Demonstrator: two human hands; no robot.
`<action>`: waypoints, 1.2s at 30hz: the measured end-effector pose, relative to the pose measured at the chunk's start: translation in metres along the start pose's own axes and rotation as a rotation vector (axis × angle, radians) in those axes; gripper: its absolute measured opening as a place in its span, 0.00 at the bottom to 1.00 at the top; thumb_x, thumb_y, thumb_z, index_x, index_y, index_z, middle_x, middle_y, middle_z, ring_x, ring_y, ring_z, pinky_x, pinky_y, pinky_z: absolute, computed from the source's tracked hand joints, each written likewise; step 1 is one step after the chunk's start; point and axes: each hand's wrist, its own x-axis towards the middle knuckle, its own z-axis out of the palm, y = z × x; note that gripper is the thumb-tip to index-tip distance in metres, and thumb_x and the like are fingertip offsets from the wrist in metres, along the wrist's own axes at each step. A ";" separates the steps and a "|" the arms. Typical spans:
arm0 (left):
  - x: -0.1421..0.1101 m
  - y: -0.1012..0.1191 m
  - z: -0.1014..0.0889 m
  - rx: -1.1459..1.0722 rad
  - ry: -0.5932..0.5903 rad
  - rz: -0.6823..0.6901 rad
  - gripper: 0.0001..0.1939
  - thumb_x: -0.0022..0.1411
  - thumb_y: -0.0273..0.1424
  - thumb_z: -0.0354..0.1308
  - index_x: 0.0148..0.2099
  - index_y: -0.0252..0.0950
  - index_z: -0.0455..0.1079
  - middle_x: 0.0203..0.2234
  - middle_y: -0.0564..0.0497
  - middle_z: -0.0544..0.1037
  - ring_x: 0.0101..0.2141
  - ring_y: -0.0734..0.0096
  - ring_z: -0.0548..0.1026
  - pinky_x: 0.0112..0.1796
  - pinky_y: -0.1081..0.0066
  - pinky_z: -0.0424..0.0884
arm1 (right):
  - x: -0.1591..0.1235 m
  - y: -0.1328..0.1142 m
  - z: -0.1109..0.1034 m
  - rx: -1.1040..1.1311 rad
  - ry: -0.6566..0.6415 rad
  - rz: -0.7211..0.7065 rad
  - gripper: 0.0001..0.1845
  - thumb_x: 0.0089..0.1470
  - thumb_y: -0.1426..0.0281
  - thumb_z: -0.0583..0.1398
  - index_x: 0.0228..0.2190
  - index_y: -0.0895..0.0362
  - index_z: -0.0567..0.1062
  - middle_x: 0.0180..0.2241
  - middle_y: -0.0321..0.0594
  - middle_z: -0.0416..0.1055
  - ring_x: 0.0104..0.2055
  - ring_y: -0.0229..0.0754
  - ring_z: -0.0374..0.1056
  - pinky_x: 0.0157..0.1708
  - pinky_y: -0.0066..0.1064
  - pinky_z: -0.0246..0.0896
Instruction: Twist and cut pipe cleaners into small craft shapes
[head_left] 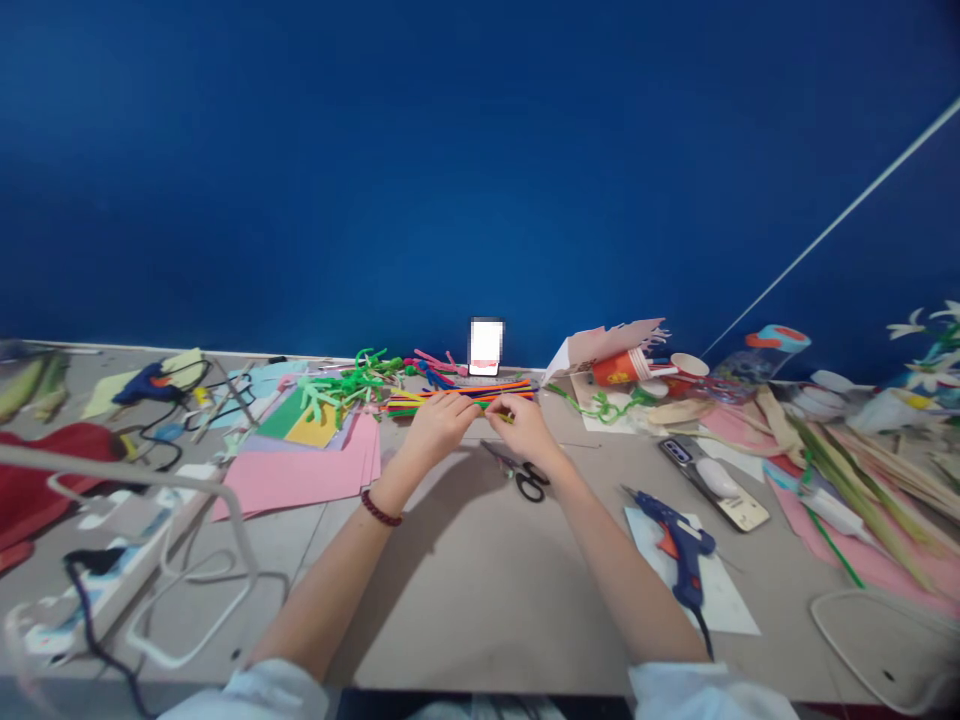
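Observation:
My left hand (445, 420) and my right hand (523, 428) are close together over the table, fingertips pinched and nearly meeting. Between them shows a short stretch of green pipe cleaner (491, 409); the rest of it is hidden by my fingers. Right behind the hands lies a bundle of colored pipe cleaners (409, 400), red, yellow, orange and purple among them. Black-handled scissors (530, 484) rest on the table just below my right hand. A lit phone (486, 348) stands upright against the blue wall beyond the hands.
Pink paper sheets (300, 470) and curled green pipe cleaners (352, 382) lie at left, with a white power strip (127, 560) and cables nearer. On the right are a blue glue gun (679, 545), another phone (742, 508), paper cups (622, 369) and dried husks (862, 480).

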 end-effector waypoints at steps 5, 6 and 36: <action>-0.001 0.007 0.001 -0.021 -0.017 -0.006 0.12 0.63 0.23 0.45 0.32 0.35 0.68 0.23 0.49 0.71 0.29 0.68 0.68 0.28 0.70 0.60 | 0.000 0.001 -0.003 -0.045 -0.057 0.005 0.04 0.48 0.74 0.57 0.25 0.58 0.71 0.27 0.38 0.72 0.30 0.39 0.65 0.33 0.30 0.58; -0.001 0.009 0.002 -0.062 -0.013 -0.039 0.11 0.62 0.23 0.46 0.32 0.34 0.68 0.24 0.49 0.71 0.29 0.68 0.68 0.28 0.70 0.60 | 0.000 0.001 -0.003 -0.076 -0.062 -0.017 0.04 0.49 0.74 0.56 0.25 0.58 0.71 0.28 0.39 0.72 0.31 0.39 0.65 0.34 0.30 0.58; 0.003 -0.012 -0.013 -0.645 -0.199 -0.411 0.06 0.60 0.32 0.55 0.35 0.37 0.71 0.31 0.50 0.77 0.34 0.68 0.73 0.40 0.66 0.65 | -0.002 -0.005 -0.013 0.131 -0.234 0.164 0.06 0.48 0.69 0.58 0.27 0.58 0.74 0.28 0.38 0.72 0.30 0.38 0.67 0.33 0.30 0.61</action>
